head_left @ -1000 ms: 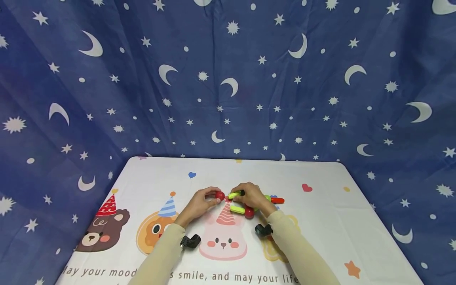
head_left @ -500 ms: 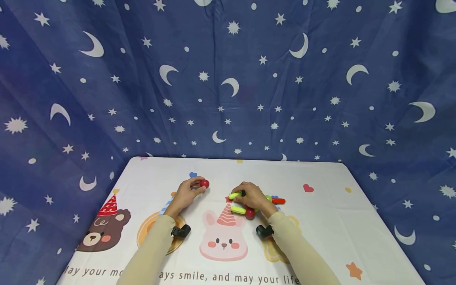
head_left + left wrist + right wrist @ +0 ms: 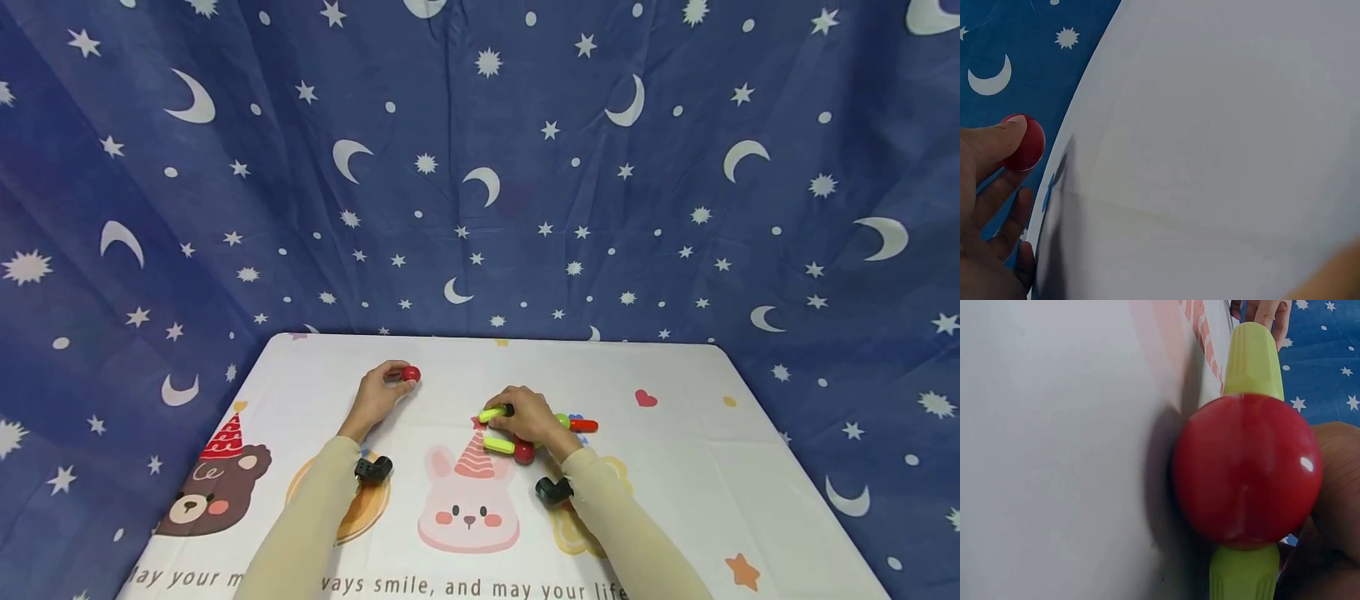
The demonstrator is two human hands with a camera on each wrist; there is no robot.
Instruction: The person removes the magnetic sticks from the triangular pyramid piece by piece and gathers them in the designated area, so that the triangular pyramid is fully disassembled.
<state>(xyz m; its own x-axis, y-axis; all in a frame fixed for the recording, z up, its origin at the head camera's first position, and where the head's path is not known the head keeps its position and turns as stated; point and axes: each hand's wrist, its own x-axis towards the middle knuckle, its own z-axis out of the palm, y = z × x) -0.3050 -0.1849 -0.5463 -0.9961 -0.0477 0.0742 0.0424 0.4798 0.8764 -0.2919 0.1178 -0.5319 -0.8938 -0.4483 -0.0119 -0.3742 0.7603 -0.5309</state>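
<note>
My left hand (image 3: 372, 398) pinches a red ball (image 3: 411, 374) between thumb and fingers, over the back left part of the table. In the left wrist view, the thumb lies on the red ball (image 3: 1030, 147). Farther right, my right hand (image 3: 527, 414) grips a toy build of rods and balls. A yellow-green rod (image 3: 493, 413) with a dark end sticks out by its fingertips. Below it are another yellow-green rod (image 3: 498, 446) and a red ball (image 3: 524, 452) joined to it. The right wrist view shows this red ball (image 3: 1247, 470) between two yellow-green rods. The hand hides the build's middle.
Right of the right hand, a green ball (image 3: 562, 420) and an orange-red rod (image 3: 584, 426) stick out. A white cloth with cartoon prints covers the table (image 3: 675, 467). Behind it hangs a blue curtain (image 3: 517, 200) with moons and stars.
My left hand has moved left and toward the back, away from the build, with the red ball pinched in it. The right hand has stayed in place.
</note>
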